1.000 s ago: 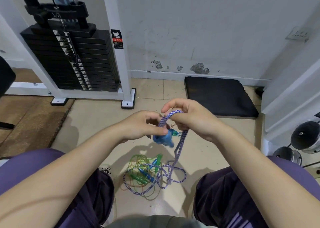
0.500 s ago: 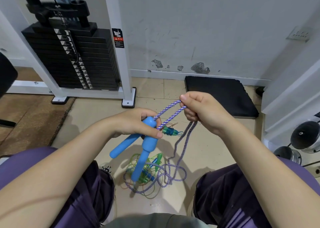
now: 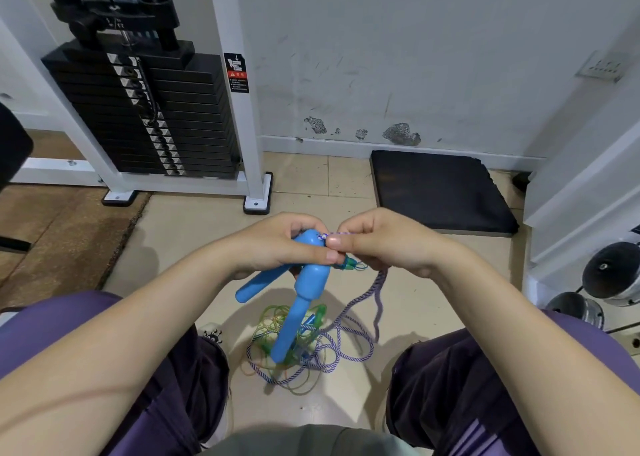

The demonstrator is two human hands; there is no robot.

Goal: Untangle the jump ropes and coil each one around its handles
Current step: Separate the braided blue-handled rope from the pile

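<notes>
My left hand grips the top ends of two blue jump-rope handles, which splay downward toward the floor. Right beside it, my right hand pinches the purple-and-white braided rope close to the handle tops. The rope hangs from that hand to a loose heap on the floor between my knees. Tangled in that heap lies a thin green jump rope with green and blue handles. A small teal end piece shows between my hands.
A weight-stack machine with a white frame stands at the back left. A black mat lies by the wall at the right. Dumbbells sit at the far right. My purple-clad legs flank the rope heap.
My right hand has come back in to the handle tops, taking up the stretch of purple rope it held out. The blue handles still hang from my left hand.
</notes>
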